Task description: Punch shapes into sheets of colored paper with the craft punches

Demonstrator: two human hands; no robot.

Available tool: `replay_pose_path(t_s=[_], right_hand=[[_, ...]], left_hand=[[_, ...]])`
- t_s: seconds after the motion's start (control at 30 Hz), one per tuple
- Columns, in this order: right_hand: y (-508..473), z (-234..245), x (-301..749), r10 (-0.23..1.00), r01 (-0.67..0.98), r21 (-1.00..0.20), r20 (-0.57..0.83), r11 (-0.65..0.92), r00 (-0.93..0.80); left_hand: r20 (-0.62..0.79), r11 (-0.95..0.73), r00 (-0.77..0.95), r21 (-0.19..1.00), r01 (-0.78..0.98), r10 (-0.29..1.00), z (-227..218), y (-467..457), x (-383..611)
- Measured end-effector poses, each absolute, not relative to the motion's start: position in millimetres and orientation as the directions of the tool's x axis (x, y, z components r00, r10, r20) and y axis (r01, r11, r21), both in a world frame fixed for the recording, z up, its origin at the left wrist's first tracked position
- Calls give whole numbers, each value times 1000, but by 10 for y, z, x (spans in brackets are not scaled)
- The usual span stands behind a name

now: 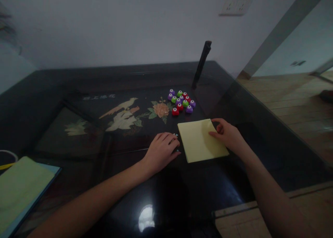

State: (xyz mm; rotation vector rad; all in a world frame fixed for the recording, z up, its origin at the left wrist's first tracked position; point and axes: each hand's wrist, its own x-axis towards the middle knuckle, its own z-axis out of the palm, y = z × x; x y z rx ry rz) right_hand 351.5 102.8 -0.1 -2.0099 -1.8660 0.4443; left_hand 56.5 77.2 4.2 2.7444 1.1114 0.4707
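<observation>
A pale yellow square of paper [199, 141] lies on the glossy dark table in front of me, perhaps several sheets thick. My right hand [229, 135] is at its right side, thumb on the sheet and index finger at the far right corner, pinching the edge. Just left of the paper rests my left hand [162, 149], fingers curled. Small teal bits show around its fingertips; whatever it holds is mostly hidden. Beyond the paper sits a cluster of small red, green and purple pieces [179, 100], each with a white eye-like top.
A dark upright stick [201, 64] stands at the far right of the table [125, 203]. Light green and blue sheets [26, 186] lie at the left edge near a partly seen yellow item [6, 166]. The wall [130, 26] borders the far side.
</observation>
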Motion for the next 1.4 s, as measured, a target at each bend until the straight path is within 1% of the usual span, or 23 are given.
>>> replay_pose_path(t_s=[0.17,0.27,0.47,0.57,0.67,0.73,0.8,0.87,0.9,0.93,0.97,1.0,1.03,1.07,1.1,1.13,1.17,1.2,1.23,1.3,1.33,1.4], right_hand=[[1018,-2,3517,997,905,-425,49,-28,54],[1017,-3,3525,997,905,-424,58,-22,51],[1034,33,3517,994,877,-480,101,5,50],[1035,78,3497,991,847,-531,115,2,70],[1008,152,3451,989,804,-594,136,34,59],[967,243,3377,987,766,-637,159,92,14],[906,376,3243,979,733,-654,189,184,-78],[823,523,3040,946,722,-610,219,325,-241],[772,583,2917,904,702,-570,247,427,-349],[713,621,2784,829,653,-514,288,556,-479],[646,631,2647,711,561,-449,325,696,-623],[571,605,2509,540,418,-367,351,831,-765],[488,544,2377,348,255,-270,392,929,-852],[401,450,2255,168,94,-186,429,978,-887],[314,332,2146,26,-39,-133,454,990,-891],[234,199,2051,-75,-144,-110,479,983,-875],[167,65,1971,-143,-221,-102,497,970,-856],[116,-59,1906,-176,-273,-112,526,956,-832],[86,-163,1855,-190,-304,-130,541,944,-820],[84,-291,1789,-179,-311,-161,543,937,-820],[107,-314,1771,-161,-294,-175,533,940,-831],[174,-304,1760,-114,-243,-193,511,951,-852]], left_hand=[[232,-688,647,263,677,726,36,843,574],[238,-683,640,268,679,730,38,872,573],[250,-661,612,283,695,751,47,902,552],[256,-647,594,314,695,762,62,936,528],[268,-645,587,343,683,764,109,952,480],[271,-646,587,357,675,763,171,927,426],[273,-658,601,372,654,751,257,861,349],[278,-718,667,375,587,691,347,750,260],[278,-773,731,360,522,623,380,677,216],[280,-833,797,331,443,536,399,592,178],[278,-887,856,293,356,435,399,497,147],[267,-930,905,253,266,332,376,394,126],[254,-958,937,220,184,238,332,284,115],[231,-970,958,210,122,170,270,174,113],[208,-972,973,229,46,95,194,69,116],[165,-965,985,263,-3,42,114,-26,121],[126,-956,992,288,-61,-25,36,-102,124],[81,-954,995,288,-78,-57,-31,-157,122],[27,-961,998,269,-61,-56,-84,-189,114],[-34,-967,999,252,-32,-42,-141,-182,81],[-42,-967,999,255,-14,-25,-150,-152,59],[-4,-960,1000,279,6,6,-147,-65,15]])
